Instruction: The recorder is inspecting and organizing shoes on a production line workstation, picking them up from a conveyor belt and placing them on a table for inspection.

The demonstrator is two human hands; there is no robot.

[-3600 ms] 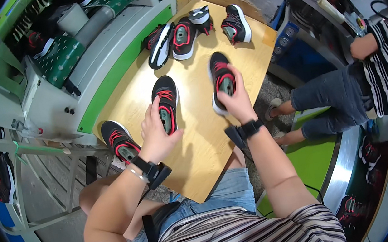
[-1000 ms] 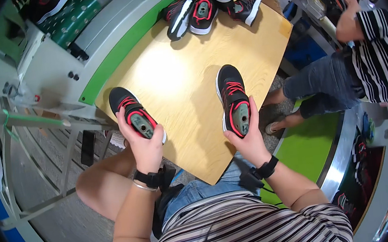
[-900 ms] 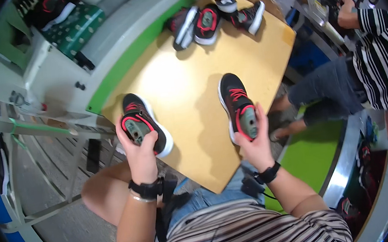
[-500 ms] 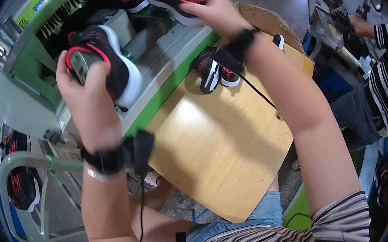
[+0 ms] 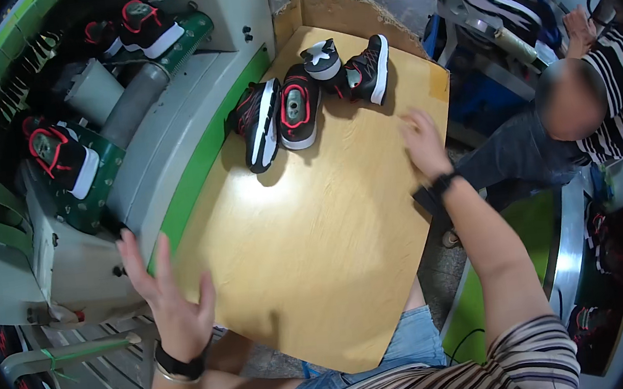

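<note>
My left hand (image 5: 174,310) hangs in the air near the table's left edge, fingers spread and nothing in it. Past its fingertips, a black sneaker (image 5: 61,158) with red trim and a white sole rests on the machine's green patterned pad. Over the right side of the table is my right hand (image 5: 425,143), empty, its fingers loosely bent and apart. Closest to it is a sneaker (image 5: 370,71) in a cluster on the table. That cluster also has a sneaker tipped on its side (image 5: 261,127), an upright one (image 5: 297,111) and one showing a grey-white sole (image 5: 322,60).
Two sneakers, one nearer (image 5: 147,30) and one behind (image 5: 101,37), sit farther up the machine (image 5: 145,152). A cardboard box edge (image 5: 352,14) rises behind the wooden table (image 5: 311,256). At right, another person (image 5: 600,100) in stripes works. A metal rail (image 5: 83,351) stands lower left.
Both hands have let go of their sneakers, which now rest in the machine. My hands have drawn back toward me, the right one also to the right. The table sneakers show more fully.
</note>
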